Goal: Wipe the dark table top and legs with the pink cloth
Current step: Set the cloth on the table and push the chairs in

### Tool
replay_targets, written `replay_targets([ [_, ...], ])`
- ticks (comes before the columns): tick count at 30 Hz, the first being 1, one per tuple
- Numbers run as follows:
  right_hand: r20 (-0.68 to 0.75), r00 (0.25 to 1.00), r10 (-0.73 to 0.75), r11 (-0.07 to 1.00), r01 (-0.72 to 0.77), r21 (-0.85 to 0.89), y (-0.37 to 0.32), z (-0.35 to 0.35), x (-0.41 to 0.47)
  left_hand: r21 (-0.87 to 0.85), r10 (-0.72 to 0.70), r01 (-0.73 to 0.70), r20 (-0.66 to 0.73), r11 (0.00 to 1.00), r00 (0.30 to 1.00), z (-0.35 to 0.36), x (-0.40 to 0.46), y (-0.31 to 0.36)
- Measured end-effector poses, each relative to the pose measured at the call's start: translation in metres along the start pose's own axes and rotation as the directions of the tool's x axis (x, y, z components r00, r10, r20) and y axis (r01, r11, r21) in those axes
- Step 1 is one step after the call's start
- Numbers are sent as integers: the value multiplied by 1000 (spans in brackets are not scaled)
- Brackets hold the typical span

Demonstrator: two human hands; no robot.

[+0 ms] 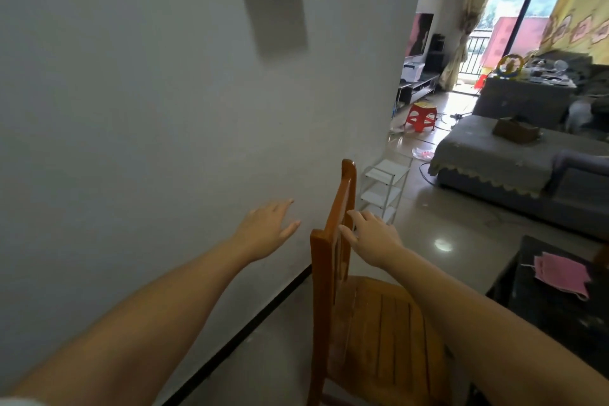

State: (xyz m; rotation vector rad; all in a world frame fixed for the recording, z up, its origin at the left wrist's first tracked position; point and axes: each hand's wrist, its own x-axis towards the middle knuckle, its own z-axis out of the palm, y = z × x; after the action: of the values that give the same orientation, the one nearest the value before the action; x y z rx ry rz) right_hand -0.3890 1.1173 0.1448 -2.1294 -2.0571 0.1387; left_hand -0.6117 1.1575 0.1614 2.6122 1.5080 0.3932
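Both hands are extending empty at frame centre: left hand [268, 229] spread open, right hand [374, 236] open against the wooden chair [333, 241] back. Pink cloth [562, 273] is lying on the dark table [540, 313], lower right.

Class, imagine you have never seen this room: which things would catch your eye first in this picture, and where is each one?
Two bare arms reach forward: the left hand spread open near the grey wall, the right hand at the back of an orange wooden chair in the lower middle. At the right edge a pink cloth lies on the dark table. A red stool stands out on the shiny floor further back.
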Motion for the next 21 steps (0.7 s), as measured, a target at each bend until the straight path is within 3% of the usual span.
replay_targets([
  [6,49,985,163,968,-169,187,0,15,90,64,166,-169,56,984,985,20,103,-36],
  [12,248,910,332,834,-406,375,-9,46,131,91,406,-419,132,904,904,53,187,-41],
  [15,264,850,456,744,-527,411,-17,59,136,93,587,-605,165,791,793,71,228,-33],
  [18,369,741,561,598,-671,438,-25,55,133,144,751,-806,301,574,588,87,263,-26],
  [21,494,626,604,453,-779,434,-32,53,122,144,812,-918,430,370,394,100,287,-16],
])
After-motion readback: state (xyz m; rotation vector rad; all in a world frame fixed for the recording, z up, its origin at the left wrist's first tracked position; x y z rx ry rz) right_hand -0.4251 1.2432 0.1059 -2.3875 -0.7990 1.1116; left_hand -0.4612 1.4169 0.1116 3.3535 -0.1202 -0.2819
